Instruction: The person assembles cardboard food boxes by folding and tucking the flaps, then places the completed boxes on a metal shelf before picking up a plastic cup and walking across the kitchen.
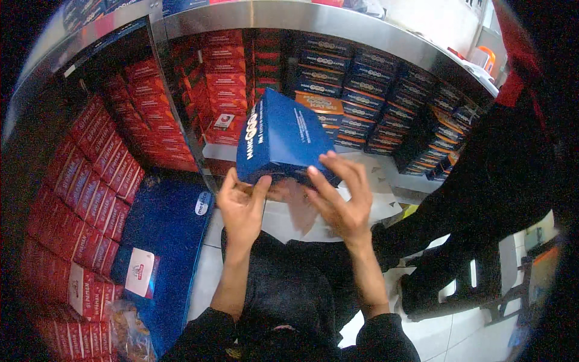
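A blue cardboard box (282,134) with white print is held up in front of the shelves, tilted, its open underside toward me. My left hand (241,205) grips its lower left edge with thumb and fingers. My right hand (339,196) clasps the lower right edge, fingers spread over the box's side. A pale flap or paper (300,208) shows below the box between my hands.
Stacks of red boxes (90,181) fill the left shelves under a metal counter (301,21). Dark blue boxes (368,90) are stacked at the back right. A blue carton (169,241) lies on the floor at left. A person in black (482,199) stands at right.
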The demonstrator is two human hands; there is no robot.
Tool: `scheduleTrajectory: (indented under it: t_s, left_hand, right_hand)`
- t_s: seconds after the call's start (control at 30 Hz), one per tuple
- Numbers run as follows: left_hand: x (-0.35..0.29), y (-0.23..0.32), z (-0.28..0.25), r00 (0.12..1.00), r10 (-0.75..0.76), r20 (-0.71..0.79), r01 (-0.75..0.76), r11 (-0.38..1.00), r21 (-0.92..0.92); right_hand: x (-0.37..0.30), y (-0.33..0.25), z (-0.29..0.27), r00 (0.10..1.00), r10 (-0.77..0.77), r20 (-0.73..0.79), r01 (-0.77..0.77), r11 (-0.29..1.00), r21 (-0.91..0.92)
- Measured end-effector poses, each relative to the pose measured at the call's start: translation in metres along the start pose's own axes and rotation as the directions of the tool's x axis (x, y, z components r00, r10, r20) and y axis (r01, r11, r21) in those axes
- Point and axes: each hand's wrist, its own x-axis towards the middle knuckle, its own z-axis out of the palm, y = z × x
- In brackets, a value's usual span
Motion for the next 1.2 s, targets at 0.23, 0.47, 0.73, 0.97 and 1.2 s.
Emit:
scheduleTrajectory:
  t_s: [0.23, 0.47, 0.73, 0.97, 1.2]
  left_hand:
    - [0.001, -0.033, 0.024, 0.987, -0.096, 0.129, 0.129, 0.952, -0.276]
    - [0.003, -0.033, -0.024, 0.954, 0.257, -0.152, -0.25, 0.966, 0.062]
    - [-0.032, -0.121, -0.061, 0.972, -0.222, -0.072, 0.181, 0.911, -0.371]
    - [-0.057, -0.144, -0.041, 0.975, -0.203, -0.095, 0.15, 0.907, -0.394]
    - [-0.063, -0.163, -0.05, 0.974, -0.215, 0.065, 0.219, 0.844, -0.49]
  right_hand:
    - [-0.013, 0.002, 0.012, 0.986, 0.149, -0.075, -0.132, 0.972, 0.193]
    - [-0.05, 0.018, 0.002, 0.547, 0.821, -0.165, -0.492, 0.474, 0.73]
    - [-0.115, -0.003, 0.045, 0.328, 0.848, 0.416, -0.504, -0.215, 0.837]
    - [-0.127, -0.028, 0.061, 0.646, 0.72, 0.254, -0.578, 0.244, 0.779]
    - [-0.089, -0.027, 0.049, 0.653, 0.746, 0.134, -0.694, 0.518, 0.5]
